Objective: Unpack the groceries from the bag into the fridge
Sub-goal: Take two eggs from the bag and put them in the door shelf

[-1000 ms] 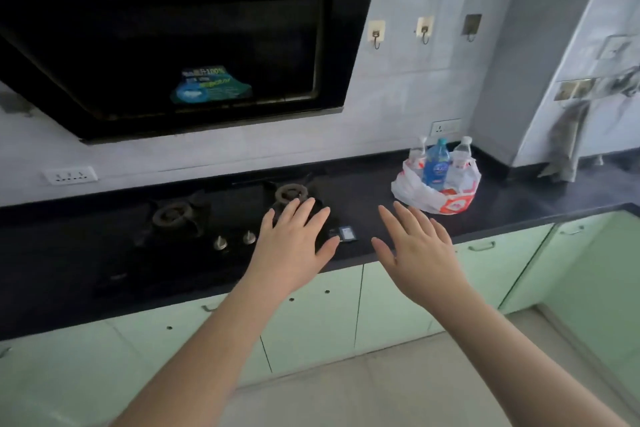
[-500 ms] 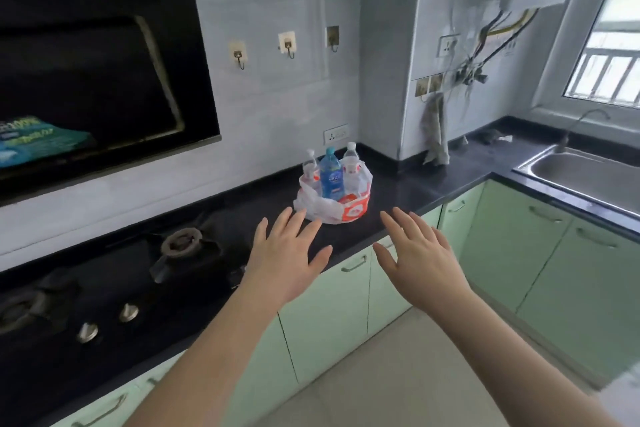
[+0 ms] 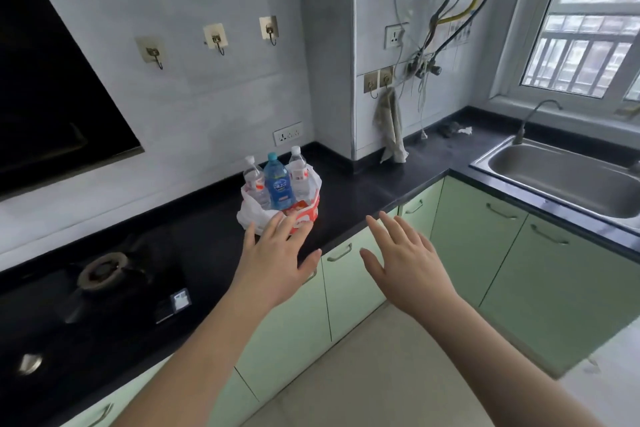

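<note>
Two hands reach out over the edge of the black counter [image 3: 363, 191], both spread flat with fingers straight and apart, palms down, holding nothing. Furthest left on the counter sits the gas stove [image 3: 104, 274], with a dark range hood [image 3: 52, 80] on the wall above it. The left hand [image 3: 277, 260] hovers with its fingertips lying in front of the lower rim of the white and red plastic bag [image 3: 304, 213]; whether they touch the bag I cannot tell. The bag stands on the counter near the back wall, open at the top, with three bottles upright inside: a clear bottle [image 3: 254, 180] on the left, a blue bottle [image 3: 277, 184] in the middle, another clear bottle [image 3: 298, 170] on the right. The right hand [image 3: 405, 260] hangs in the air to the right of the bag, apart from it, over the green cabinets [image 3: 485, 246]. Further right a cloth [image 3: 391, 128] hangs from a wall hook, and a steel sink [image 3: 561, 177] with its tap lies under the window [image 3: 581, 45].

Compared with half a second ago, the bag appears much closer to the left hand, whose fingertips now overlap its lower edge where before a gap showed. Both hands keep the same open spread. The stove sits further down and left in view.
</note>
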